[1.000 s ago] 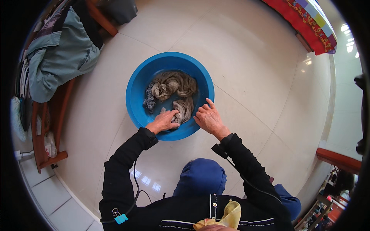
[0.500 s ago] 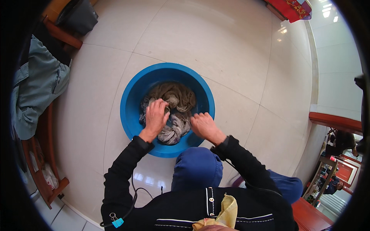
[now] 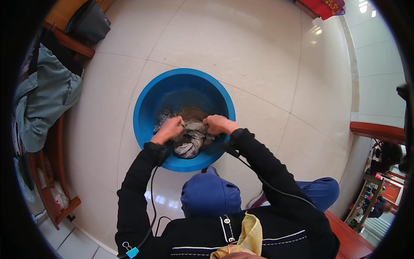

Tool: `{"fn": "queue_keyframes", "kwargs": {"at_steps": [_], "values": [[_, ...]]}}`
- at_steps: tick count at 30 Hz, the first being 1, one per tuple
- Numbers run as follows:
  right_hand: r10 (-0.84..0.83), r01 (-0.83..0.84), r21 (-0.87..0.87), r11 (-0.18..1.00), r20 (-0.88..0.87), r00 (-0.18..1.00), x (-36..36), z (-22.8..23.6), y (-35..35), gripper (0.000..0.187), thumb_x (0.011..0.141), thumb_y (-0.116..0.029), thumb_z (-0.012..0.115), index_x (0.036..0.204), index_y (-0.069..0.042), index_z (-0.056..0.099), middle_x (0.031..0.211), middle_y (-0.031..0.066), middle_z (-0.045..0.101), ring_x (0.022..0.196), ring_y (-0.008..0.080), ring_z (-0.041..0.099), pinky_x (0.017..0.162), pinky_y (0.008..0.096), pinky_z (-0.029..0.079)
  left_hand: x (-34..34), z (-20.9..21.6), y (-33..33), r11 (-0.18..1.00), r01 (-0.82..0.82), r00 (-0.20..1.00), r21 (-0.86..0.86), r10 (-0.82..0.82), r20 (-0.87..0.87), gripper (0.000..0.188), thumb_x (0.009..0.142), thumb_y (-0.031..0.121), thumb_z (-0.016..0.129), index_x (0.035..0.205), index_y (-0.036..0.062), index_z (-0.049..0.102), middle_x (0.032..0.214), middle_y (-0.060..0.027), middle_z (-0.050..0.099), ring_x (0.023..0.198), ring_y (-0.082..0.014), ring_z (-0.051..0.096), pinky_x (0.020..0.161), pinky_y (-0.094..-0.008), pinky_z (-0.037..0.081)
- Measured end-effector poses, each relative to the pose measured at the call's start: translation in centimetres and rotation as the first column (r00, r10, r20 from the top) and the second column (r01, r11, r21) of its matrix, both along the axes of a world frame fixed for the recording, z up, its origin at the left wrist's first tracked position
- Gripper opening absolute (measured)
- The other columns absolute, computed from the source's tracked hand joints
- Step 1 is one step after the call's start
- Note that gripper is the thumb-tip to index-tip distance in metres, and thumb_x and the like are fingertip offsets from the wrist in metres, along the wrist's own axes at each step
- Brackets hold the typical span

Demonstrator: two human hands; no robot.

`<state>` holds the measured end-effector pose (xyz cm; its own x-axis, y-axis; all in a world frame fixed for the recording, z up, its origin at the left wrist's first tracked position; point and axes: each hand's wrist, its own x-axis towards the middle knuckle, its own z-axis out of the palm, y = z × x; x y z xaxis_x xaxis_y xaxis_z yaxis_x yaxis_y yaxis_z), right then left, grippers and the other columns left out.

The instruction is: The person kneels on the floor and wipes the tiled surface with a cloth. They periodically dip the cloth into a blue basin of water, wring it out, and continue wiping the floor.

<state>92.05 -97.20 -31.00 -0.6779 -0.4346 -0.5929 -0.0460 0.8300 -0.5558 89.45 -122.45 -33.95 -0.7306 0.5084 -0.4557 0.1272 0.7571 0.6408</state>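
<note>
A round blue basin [image 3: 139, 103] stands on the floor in front of me. Wet, crumpled cloths lie in its near half. One brownish-grey cloth [image 3: 198, 128] is pinched between my two hands. On its left side my left hand [image 3: 173, 127] has closed fingers, and my right hand [image 3: 218, 124] grips its right side. Just below the hands is a twisted, pale grey patterned cloth [image 3: 189, 150]. A dark speckled knit cloth [image 3: 164, 117] rests against the basin's left wall, beside my left hand. My fingertips are partly hidden in the folds.
At the left is a wooden bench [image 3: 54, 142] with a grey-green jacket [image 3: 56, 95] draped over it. A black bin [image 3: 88, 21] stands at the far left. My blue-trousered knee [image 3: 211, 194] is close to the basin's near rim. A cable [image 3: 271, 183] runs along my right arm.
My right hand has moved inward and taken hold of the brownish cloth. The left hand has closed on it too. The cloth has been drawn toward me, baring the basin's far bottom.
</note>
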Motion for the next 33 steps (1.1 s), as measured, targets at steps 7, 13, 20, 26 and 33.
{"fn": "queue_keyframes", "kwargs": {"at_steps": [7,13,20,26,33], "values": [[-0.379,0.406,-0.048,0.912,-0.474,0.795,-2.4,-0.3,-0.6,0.044,0.083,-0.006,0.059,0.126,-0.009,0.050,0.109,0.0262,0.056,0.087,0.0441,0.063,0.075,0.0505,0.054,-4.6,0.8,0.2,0.900,-0.433,0.853,0.041,0.424,-0.305,0.047,0.086,0.027,0.068,0.127,0.0075,0.056,0.122,-0.0129,0.059,0.110,-0.0319,0.058,0.089,-0.0462,0.047],[-0.213,0.345,0.092,0.934,-0.633,0.745,-0.9,-1.9,-3.2,0.050,0.078,-0.001,0.062,0.125,-0.011,0.052,0.118,0.0227,0.051,0.086,0.0412,0.064,0.070,0.0436,0.058,-3.2,1.6,3.7,0.951,-0.127,0.882,-0.283,-0.023,-0.471,0.064,0.072,0.026,0.081,0.130,0.0241,0.056,0.136,-0.0122,0.047,0.123,-0.0355,0.047,0.093,-0.0534,0.044],[-0.132,0.175,0.066,0.982,-0.419,0.898,-1.1,-2.3,-1.4,0.030,0.076,-0.002,0.063,0.104,-0.007,0.057,0.104,0.0287,0.057,0.081,0.0412,0.067,0.066,0.0472,0.056,-3.5,-1.1,2.1,0.990,-0.140,0.971,-0.022,0.133,-0.197,0.039,0.076,0.026,0.077,0.110,0.0110,0.064,0.099,-0.0155,0.068,0.098,-0.0328,0.064,0.081,-0.0436,0.051],[-0.225,0.349,0.168,0.922,-0.499,0.837,-2.6,-2.0,-2.5,0.041,0.079,-0.013,0.069,0.116,-0.008,0.054,0.106,0.0261,0.057,0.079,0.0400,0.068,0.066,0.0472,0.057,-4.1,-1.8,0.4,0.816,-0.570,0.765,0.097,0.570,-0.301,0.064,0.082,0.025,0.074,0.136,0.0046,0.047,0.129,-0.0223,0.056,0.122,-0.0390,0.050,0.099,-0.0461,0.044],[-0.179,0.316,0.169,0.933,-0.544,0.820,-1.5,-2.6,-4.4,0.065,0.073,-0.007,0.071,0.133,-0.013,0.048,0.122,0.0250,0.044,0.095,0.0429,0.059,0.074,0.0464,0.057,1.5,0.1,-1.6,0.855,-0.466,0.874,-0.228,0.406,-0.265,0.098,0.075,0.036,0.082,0.148,0.0042,0.025,0.133,-0.0264,0.050,0.121,-0.0426,0.050,0.097,-0.0480,0.046]]}}
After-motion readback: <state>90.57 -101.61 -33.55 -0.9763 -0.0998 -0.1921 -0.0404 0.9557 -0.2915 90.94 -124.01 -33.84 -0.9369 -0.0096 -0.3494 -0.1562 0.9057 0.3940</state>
